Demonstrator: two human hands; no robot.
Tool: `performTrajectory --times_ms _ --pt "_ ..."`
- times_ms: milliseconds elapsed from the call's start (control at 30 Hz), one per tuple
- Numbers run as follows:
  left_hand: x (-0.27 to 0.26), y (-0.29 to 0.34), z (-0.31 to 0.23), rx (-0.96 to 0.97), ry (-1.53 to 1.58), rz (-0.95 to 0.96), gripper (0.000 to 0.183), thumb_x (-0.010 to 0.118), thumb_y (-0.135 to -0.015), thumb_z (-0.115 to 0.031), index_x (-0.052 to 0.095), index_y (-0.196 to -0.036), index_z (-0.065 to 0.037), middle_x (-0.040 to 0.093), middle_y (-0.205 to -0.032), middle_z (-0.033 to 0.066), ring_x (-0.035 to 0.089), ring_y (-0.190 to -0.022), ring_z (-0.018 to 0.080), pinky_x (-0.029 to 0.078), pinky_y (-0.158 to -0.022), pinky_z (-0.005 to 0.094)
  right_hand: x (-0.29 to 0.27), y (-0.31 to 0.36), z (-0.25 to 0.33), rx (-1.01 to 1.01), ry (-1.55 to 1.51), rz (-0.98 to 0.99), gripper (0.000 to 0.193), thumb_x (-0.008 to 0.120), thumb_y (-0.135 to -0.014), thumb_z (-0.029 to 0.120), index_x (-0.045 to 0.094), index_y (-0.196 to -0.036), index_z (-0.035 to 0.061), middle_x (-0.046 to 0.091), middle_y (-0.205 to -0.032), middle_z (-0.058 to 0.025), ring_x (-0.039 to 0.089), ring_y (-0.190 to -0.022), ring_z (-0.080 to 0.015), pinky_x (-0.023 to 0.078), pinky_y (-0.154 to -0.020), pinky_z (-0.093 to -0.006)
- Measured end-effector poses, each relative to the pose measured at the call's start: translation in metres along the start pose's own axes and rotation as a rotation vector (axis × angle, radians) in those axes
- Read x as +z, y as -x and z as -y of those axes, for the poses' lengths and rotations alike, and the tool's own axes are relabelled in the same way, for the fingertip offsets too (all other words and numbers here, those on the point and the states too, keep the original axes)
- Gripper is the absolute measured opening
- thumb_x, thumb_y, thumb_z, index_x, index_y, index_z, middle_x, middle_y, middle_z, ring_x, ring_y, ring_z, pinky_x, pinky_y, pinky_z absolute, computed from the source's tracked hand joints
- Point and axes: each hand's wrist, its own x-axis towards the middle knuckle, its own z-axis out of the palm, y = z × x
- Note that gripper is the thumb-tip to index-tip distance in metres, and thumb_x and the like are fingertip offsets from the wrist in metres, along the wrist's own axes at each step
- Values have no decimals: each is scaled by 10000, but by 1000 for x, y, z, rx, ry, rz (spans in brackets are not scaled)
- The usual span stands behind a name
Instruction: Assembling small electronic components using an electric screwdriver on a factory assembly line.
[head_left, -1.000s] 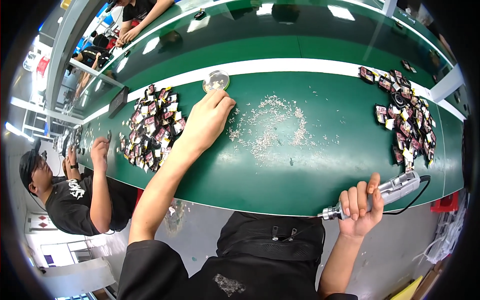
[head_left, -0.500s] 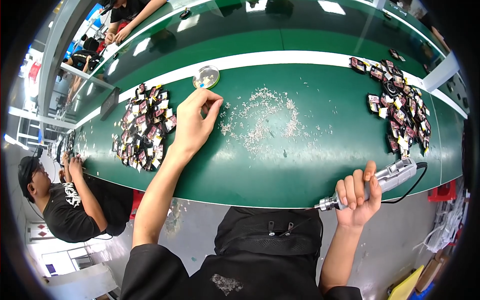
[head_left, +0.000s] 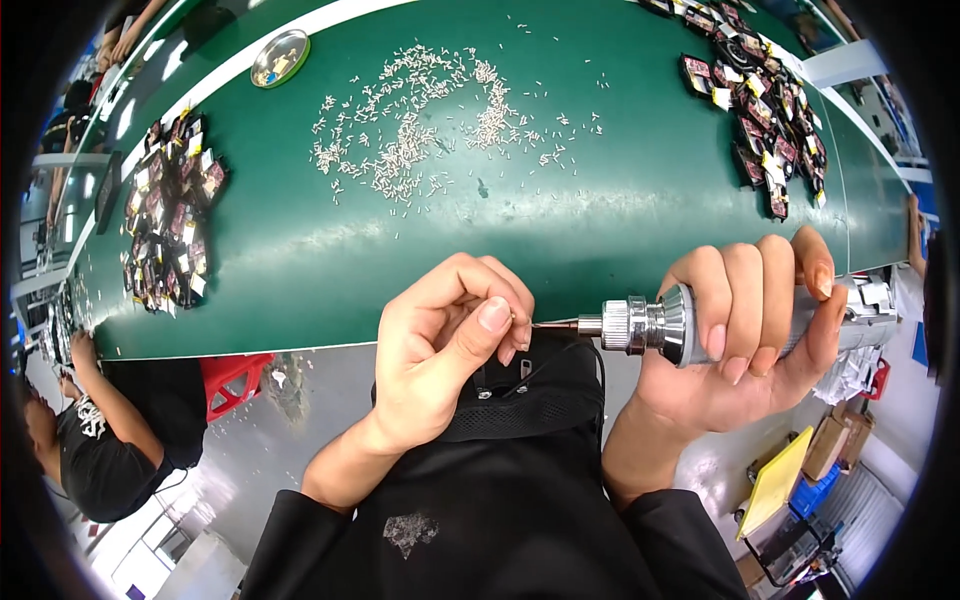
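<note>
My right hand wraps around a grey corded rotary handpiece with a ribbed metal collar. Its thin metal bit points left, level over the near edge of the table. At the bit's tip, the thumb and fingers of my left hand are pinched together; a tiny pale speck shows at the thumb tip, too small to name. Beyond my hands, many small white rod-like pieces lie loosely scattered on the green table. A round shallow dish with some yellowish bits inside stands behind them to the left.
Piles of small black devices with white and yellow tags lie at the left and right of the table. A person in black sits at left by a red stool. A yellow board and cardboard boxes stand lower right.
My left hand has come back from near the dish to the table's near edge, meeting the handpiece's bit. The right hand has raised the handpiece and levelled it. The view has shifted too.
</note>
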Motion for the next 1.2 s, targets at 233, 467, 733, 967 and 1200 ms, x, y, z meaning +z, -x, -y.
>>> performTrajectory --times_ms 233,467,733,967,1200 --pt "7 3 5 -6 70 -12 198 525 -940 -164 501 -870 19 529 -790 127 495 -663 141 413 -568 254 -2 5 -2 24 13 -68 124 489 -933 171 486 -893 54 366 -502 39 355 -400 -64 348 -474 -236" --pt "8 5 5 -29 74 -19 197 528 -940 -162 504 -858 16 520 -777 113 488 -663 134 403 -560 247 -2 8 -2 6 40 -42 135 479 -939 180 483 -896 53 373 -502 36 360 -402 -67 351 -475 -235" --pt "7 -1 5 -84 74 -2 220 541 -934 -171 500 -810 7 515 -745 99 472 -636 129 393 -554 244 -8 4 -1 18 53 -15 140 467 -946 181 476 -905 47 365 -504 29 357 -404 -76 353 -479 -242" --pt "21 -2 3 166 -450 -82 96 526 -894 4 509 -809 44 545 -755 104 468 -609 114 393 -558 230 -8 4 6 -54 109 -28 166 390 -975 243 413 -925 87 377 -527 11 358 -405 -102 385 -470 -283" --pt "27 -5 2 195 -570 -60 56 567 -834 74 534 -799 45 570 -723 99 526 -598 143 425 -540 251 -15 10 7 -69 182 -172 122 390 -950 186 425 -890 87 343 -479 31 332 -362 -77 351 -417 -261"
